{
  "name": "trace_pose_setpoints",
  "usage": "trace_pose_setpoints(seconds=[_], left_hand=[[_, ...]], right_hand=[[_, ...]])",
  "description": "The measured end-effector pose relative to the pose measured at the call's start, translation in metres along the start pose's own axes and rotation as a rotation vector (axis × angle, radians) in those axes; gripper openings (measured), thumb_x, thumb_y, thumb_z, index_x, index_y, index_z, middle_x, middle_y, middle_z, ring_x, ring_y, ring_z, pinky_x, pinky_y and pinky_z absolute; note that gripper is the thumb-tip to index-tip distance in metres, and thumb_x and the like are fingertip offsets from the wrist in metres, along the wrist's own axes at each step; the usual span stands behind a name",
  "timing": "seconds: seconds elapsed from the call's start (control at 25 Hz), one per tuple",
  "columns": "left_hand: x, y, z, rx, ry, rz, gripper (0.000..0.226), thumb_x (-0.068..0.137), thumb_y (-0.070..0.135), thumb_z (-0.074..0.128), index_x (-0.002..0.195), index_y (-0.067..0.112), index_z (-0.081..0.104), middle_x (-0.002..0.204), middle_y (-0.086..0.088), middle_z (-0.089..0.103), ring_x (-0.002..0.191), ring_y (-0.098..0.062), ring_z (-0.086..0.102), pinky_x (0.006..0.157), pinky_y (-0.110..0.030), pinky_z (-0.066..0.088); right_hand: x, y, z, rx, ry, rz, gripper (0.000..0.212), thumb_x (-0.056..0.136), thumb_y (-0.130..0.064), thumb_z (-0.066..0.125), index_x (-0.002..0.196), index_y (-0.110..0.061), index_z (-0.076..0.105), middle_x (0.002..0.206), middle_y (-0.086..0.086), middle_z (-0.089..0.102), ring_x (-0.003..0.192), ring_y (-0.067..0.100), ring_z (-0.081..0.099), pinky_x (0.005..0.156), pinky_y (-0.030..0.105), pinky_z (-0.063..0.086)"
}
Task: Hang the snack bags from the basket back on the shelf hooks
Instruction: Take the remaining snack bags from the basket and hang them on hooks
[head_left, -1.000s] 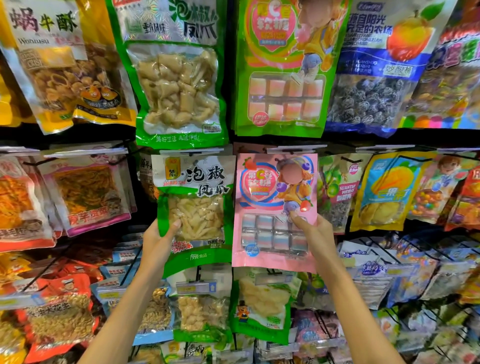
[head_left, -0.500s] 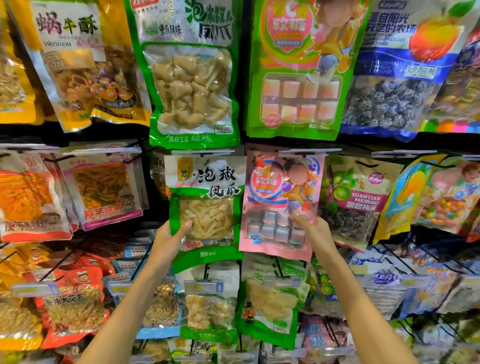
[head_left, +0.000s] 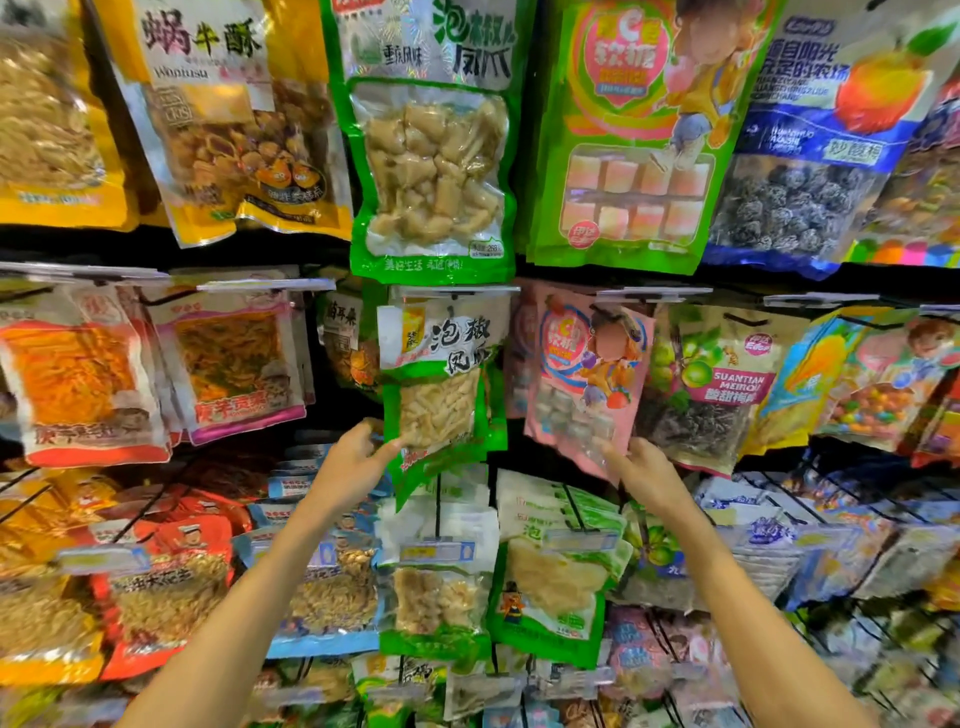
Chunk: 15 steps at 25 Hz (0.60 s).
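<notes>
On the shelf (head_left: 156, 245), the green snack bag (head_left: 441, 400) and pink snack bag (head_left: 587, 379) have been pushed up and inward within the last second, their tops now tucked under the label strips (head_left: 452, 292), so hooking is judged nearly done. The green snack bag's lower corner is pinched by the left hand (head_left: 358, 457); the pink snack bag's bottom edge is met by the right hand (head_left: 644, 470), but whether it is gripped cannot be told.

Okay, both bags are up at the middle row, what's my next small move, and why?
Probably ease both hands away and let them settle. The green bag, gripped by the left hand, and the pink bag, at the right hand, have tops at the hook row but hang skewed; hooking itself is hidden.
</notes>
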<state>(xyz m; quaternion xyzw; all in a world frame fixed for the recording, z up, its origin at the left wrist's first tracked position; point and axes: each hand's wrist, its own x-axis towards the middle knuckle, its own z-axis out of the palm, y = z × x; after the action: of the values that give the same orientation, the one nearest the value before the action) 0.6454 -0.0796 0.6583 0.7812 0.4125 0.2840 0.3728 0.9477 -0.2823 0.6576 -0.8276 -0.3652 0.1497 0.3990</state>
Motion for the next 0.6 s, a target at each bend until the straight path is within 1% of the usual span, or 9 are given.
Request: trace_pose_setpoints(seconds=[0.04, 0.08, 0.12, 0.2, 0.28, 0.36, 0.44, 0.48, 0.6], left_hand=[[-0.001, -0.005, -0.004, 0.089, -0.006, 0.003, 0.032, 0.100, 0.037, 0.053, 0.120, 0.013, 0.051, 0.101, -0.001, 0.062, 0.091, -0.025, 0.061, 0.075, -0.038, 0.049], [-0.002, -0.008, -0.009, 0.155, -0.011, 0.017, 0.034, 0.100, 0.035, 0.052, 0.125, 0.011, 0.050, 0.110, -0.007, 0.064, 0.095, -0.027, 0.062, 0.076, -0.039, 0.049], [-0.004, -0.012, -0.014, 0.225, -0.026, 0.034, 0.036, 0.100, 0.033, 0.052, 0.129, 0.012, 0.049, 0.117, -0.010, 0.064, 0.099, -0.028, 0.062, 0.077, -0.038, 0.049], [-0.011, -0.014, -0.025, 0.463, -0.077, 0.084, 0.040, 0.100, 0.035, 0.050, 0.134, 0.015, 0.043, 0.119, -0.010, 0.063, 0.101, -0.028, 0.060, 0.077, -0.037, 0.048], [-0.018, -0.014, -0.036, 0.755, -0.120, 0.097, 0.044, 0.099, 0.042, 0.048, 0.137, 0.021, 0.039, 0.126, -0.007, 0.057, 0.113, -0.031, 0.053, 0.085, -0.043, 0.048], [-0.030, -0.012, -0.043, 0.907, -0.124, 0.104, 0.051, 0.099, 0.047, 0.046, 0.142, 0.025, 0.035, 0.139, -0.007, 0.048, 0.127, -0.033, 0.044, 0.096, -0.049, 0.044], [-0.043, -0.011, -0.048, 0.989, -0.136, 0.127, 0.056, 0.099, 0.050, 0.044, 0.148, 0.026, 0.029, 0.148, -0.007, 0.040, 0.135, -0.034, 0.037, 0.103, -0.051, 0.039], [-0.049, -0.010, -0.053, 1.004, -0.155, 0.126, 0.058, 0.099, 0.051, 0.042, 0.150, 0.027, 0.026, 0.150, -0.007, 0.037, 0.137, -0.034, 0.034, 0.105, -0.051, 0.037], [-0.068, -0.009, -0.069, 0.974, -0.207, 0.088, 0.060, 0.099, 0.052, 0.041, 0.152, 0.028, 0.023, 0.154, -0.008, 0.031, 0.139, -0.035, 0.031, 0.107, -0.053, 0.034]], right_hand=[[-0.006, 0.000, 0.000, -0.053, -0.024, 0.023, 0.055, 0.091, -0.061, 0.054, 0.111, -0.010, 0.054, 0.105, 0.007, 0.060, 0.098, 0.027, 0.060, 0.078, 0.041, 0.047], [-0.012, 0.000, 0.000, -0.117, -0.047, 0.040, 0.051, 0.095, -0.050, 0.057, 0.125, -0.009, 0.050, 0.116, 0.008, 0.058, 0.108, 0.029, 0.059, 0.081, 0.040, 0.047], [-0.018, 0.001, 0.000, -0.194, -0.066, 0.044, 0.055, 0.096, -0.044, 0.058, 0.135, -0.008, 0.045, 0.125, 0.010, 0.056, 0.113, 0.031, 0.056, 0.081, 0.039, 0.047], [-0.032, -0.004, 0.000, -0.380, -0.072, 0.035, 0.063, 0.097, -0.041, 0.059, 0.145, -0.008, 0.036, 0.135, 0.015, 0.050, 0.117, 0.033, 0.054, 0.083, 0.039, 0.049], [-0.046, -0.016, 0.004, -0.567, -0.065, 0.016, 0.064, 0.098, -0.042, 0.056, 0.148, -0.010, 0.032, 0.139, 0.016, 0.046, 0.121, 0.035, 0.050, 0.091, 0.042, 0.050], [-0.062, -0.029, 0.008, -0.729, -0.069, 0.029, 0.064, 0.098, -0.046, 0.052, 0.150, -0.014, 0.031, 0.147, 0.012, 0.039, 0.132, 0.036, 0.041, 0.102, 0.047, 0.045], [-0.081, -0.041, 0.012, -0.846, -0.074, 0.013, 0.065, 0.098, -0.050, 0.049, 0.151, -0.018, 0.029, 0.154, 0.009, 0.032, 0.139, 0.035, 0.032, 0.108, 0.048, 0.039], [-0.091, -0.046, 0.015, -0.889, -0.071, -0.007, 0.066, 0.098, -0.051, 0.049, 0.151, -0.019, 0.029, 0.155, 0.009, 0.030, 0.141, 0.034, 0.030, 0.109, 0.048, 0.037], [-0.120, -0.060, 0.027, -0.911, -0.021, -0.094, 0.065, 0.097, -0.052, 0.051, 0.150, -0.019, 0.033, 0.155, 0.010, 0.031, 0.142, 0.031, 0.030, 0.110, 0.047, 0.037]])
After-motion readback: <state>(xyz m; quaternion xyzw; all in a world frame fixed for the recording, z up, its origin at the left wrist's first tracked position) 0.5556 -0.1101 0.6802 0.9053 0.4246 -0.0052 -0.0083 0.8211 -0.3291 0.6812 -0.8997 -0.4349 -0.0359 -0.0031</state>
